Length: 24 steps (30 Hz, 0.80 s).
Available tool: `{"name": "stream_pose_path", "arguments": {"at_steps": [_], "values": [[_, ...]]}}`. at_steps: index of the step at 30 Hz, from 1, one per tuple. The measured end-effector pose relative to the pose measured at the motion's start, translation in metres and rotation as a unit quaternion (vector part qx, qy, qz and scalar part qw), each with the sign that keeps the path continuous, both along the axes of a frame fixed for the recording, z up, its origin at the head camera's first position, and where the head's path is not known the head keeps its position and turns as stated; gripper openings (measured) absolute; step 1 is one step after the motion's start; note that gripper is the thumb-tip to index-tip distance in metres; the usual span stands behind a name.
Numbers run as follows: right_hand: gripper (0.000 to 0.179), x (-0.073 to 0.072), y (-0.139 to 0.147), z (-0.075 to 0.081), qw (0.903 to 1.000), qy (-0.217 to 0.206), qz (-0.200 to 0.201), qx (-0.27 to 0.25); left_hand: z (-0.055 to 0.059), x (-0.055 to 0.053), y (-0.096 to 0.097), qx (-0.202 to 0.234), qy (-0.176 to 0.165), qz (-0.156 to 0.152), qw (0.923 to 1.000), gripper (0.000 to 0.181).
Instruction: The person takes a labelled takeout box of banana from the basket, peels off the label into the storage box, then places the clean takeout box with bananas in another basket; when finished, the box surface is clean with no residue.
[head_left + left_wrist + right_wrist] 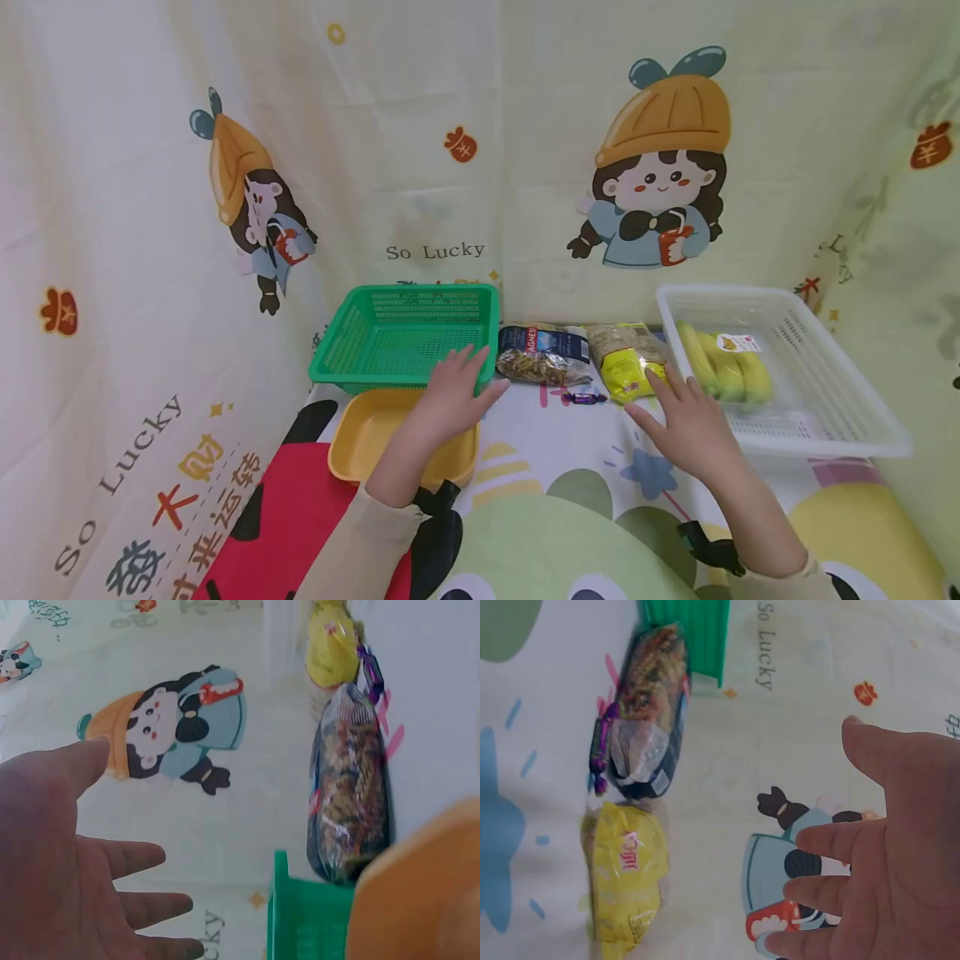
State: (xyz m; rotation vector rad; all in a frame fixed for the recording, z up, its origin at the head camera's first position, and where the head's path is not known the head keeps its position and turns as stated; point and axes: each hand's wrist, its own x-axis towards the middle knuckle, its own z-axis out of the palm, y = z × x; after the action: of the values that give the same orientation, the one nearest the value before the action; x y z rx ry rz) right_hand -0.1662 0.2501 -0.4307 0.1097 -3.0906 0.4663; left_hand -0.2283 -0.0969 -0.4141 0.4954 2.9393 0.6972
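My left hand (452,396) is over the orange-yellow basin (367,429) and the near right corner of the green basket (405,383), fingers spread and nothing held. My right hand (686,421) hovers beside the yellow-labelled bag (626,367), its fingers extended and holding nothing. Between the hands lies a clear and dark blue bag of pasta (543,357), with a purple wrapped candy (585,398) just in front of it. Both wrist views show straight, parted fingers, with the pasta bag (349,780) and the yellow bag (628,870) apart from them.
At the right stands a white basket (840,400) holding a pack of bananas (723,367) with a label. A printed cloth (540,208) hangs behind and at both sides. The table cover (555,542) carries cartoon prints.
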Motion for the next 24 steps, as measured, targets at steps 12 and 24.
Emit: {"name": "stream_pose_path", "arguments": {"at_steps": [12,24], "values": [[0.081,-0.011,0.042,0.015,0.9961,-0.019,0.014,-0.085,0.009,-0.032,0.068,0.109,-0.067,-0.055,0.9902,0.077],[0.081,-0.027,0.092,0.030,0.9905,-0.050,0.006,-0.128,0.008,-0.054,0.140,0.206,-0.149,-0.070,0.9645,0.064]]}}
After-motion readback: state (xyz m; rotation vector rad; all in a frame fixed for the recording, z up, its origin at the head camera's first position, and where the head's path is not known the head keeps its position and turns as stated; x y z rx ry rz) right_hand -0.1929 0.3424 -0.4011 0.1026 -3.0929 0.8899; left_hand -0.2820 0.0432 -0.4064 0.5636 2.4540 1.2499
